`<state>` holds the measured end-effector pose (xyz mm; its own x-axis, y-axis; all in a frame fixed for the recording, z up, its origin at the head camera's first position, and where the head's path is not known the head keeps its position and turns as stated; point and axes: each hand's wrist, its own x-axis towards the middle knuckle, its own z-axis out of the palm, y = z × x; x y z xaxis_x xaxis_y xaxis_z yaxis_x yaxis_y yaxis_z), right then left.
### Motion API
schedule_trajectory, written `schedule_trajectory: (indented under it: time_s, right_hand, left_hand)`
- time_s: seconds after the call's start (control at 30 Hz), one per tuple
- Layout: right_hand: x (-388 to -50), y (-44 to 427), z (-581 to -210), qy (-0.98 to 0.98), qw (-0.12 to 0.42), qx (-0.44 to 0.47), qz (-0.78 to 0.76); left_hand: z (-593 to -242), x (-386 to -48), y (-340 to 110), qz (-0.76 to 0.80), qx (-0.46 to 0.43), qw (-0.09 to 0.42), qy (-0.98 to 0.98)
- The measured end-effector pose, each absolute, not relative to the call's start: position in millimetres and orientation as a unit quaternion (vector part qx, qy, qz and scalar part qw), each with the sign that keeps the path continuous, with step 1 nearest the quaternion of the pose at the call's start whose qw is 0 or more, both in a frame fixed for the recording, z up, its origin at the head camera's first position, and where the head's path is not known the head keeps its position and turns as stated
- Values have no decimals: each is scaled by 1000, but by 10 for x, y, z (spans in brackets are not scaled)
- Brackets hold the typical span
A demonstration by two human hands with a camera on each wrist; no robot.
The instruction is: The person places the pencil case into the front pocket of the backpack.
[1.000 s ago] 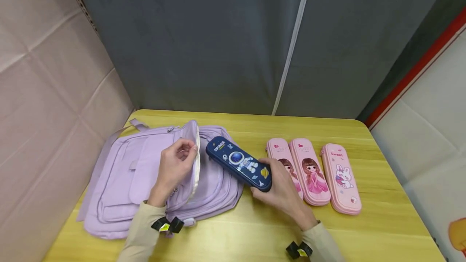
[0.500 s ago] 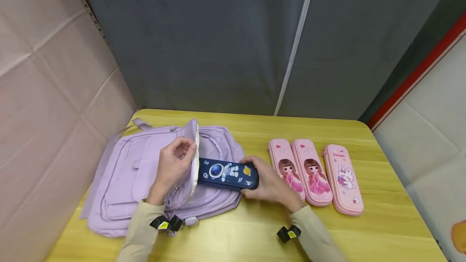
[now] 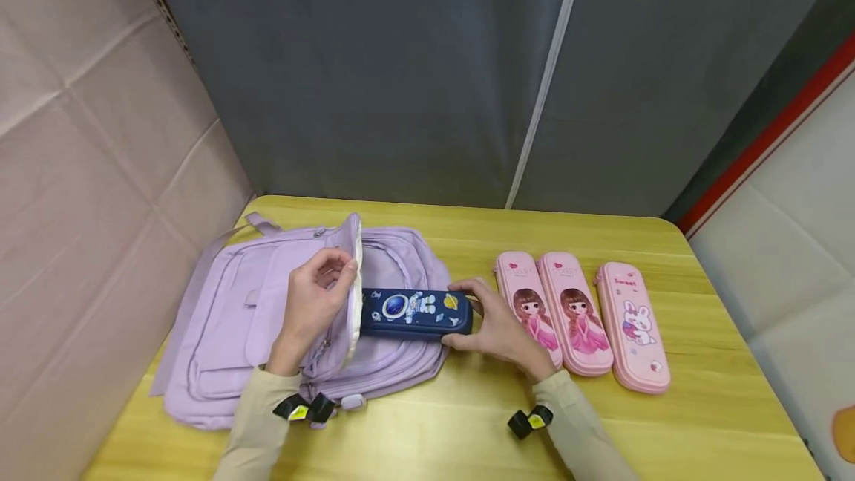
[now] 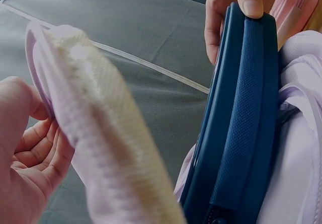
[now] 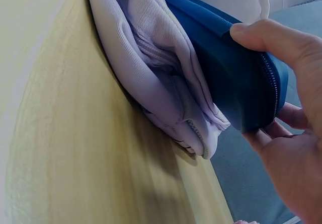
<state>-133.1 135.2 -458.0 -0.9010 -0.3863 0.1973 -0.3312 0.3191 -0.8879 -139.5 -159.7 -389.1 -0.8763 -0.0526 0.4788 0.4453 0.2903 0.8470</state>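
Observation:
A lilac backpack [image 3: 227,318] lies on the table at the left, its front pocket held up. My left hand [image 3: 314,306] pinches the edge of that pocket's flap [image 4: 108,118], which has a pale lining. A navy pencil case [image 3: 417,314] with an astronaut and planets on its lid slants into the pocket opening, its left end hidden behind the flap. With thumb and fingers, my right hand [image 3: 494,325] grips the case's outer end. In the right wrist view the zipped end of the pencil case [image 5: 236,78] shows between thumb and fingers, above the backpack's folded edge [image 5: 151,58].
To the right of my right hand lie two pink pencil cases with a doll print, one nearer [image 3: 528,310] and one beside it [image 3: 576,314]. A pink rabbit-print case [image 3: 633,329] lies farther right. A grey curtain [image 3: 401,80] hangs behind the yellow wooden table [image 3: 461,421].
My right hand has moved left and turned the navy pencil case from a slant to nearly level, its far end passing behind the flap. My left hand still holds the flap.

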Motion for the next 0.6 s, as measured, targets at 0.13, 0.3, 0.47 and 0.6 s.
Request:
schedule_trajectory:
  time_s: [0.13, 0.3, 0.47, 0.6]
  right_hand:
    - [-1355, 1337, -4598, 822, 9, -218, -526]
    - [-1401, 1278, -4596, 841, -11, -235, -487]
    - [-1445, 1183, -4588, 832, -5, -261, -490]
    - [-1465, 1079, -4594, 818, 6, -275, -506]
  left_hand:
    - [-3885, -1406, -1594, -587, -129, 214, -770]
    - [-3895, -1411, -1597, -590, -131, 217, -767]
    - [-3908, -1413, -1593, -594, -133, 214, -764]
    - [-3917, -1417, -1580, -594, -138, 214, -763]
